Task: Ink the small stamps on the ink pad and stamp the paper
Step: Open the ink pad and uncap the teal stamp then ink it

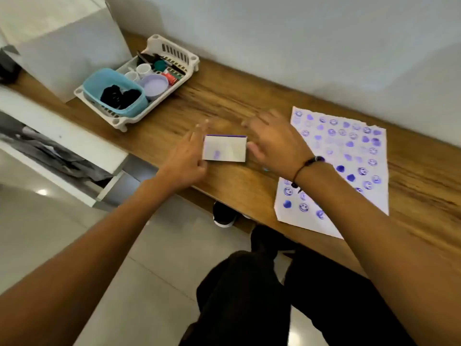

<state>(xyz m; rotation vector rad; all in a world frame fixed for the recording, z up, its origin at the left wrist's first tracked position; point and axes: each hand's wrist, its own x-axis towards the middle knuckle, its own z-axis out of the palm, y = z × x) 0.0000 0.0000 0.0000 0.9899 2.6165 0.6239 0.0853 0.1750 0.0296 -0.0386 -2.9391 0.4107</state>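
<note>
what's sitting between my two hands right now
In the head view, the closed ink pad case lies on the wooden table between the left hand and right hand.

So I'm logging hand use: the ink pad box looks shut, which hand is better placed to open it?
Probably the left hand: its fingers already rest against the ink pad box's left edge, while the right hand sits beside its right edge, blurred, nearer the stamped paper.

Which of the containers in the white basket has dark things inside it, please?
The blue tub at the near left end of the white basket holds the dark things. The lilac bowl beside it looks empty, and the two white cups are smaller and pale.
</note>
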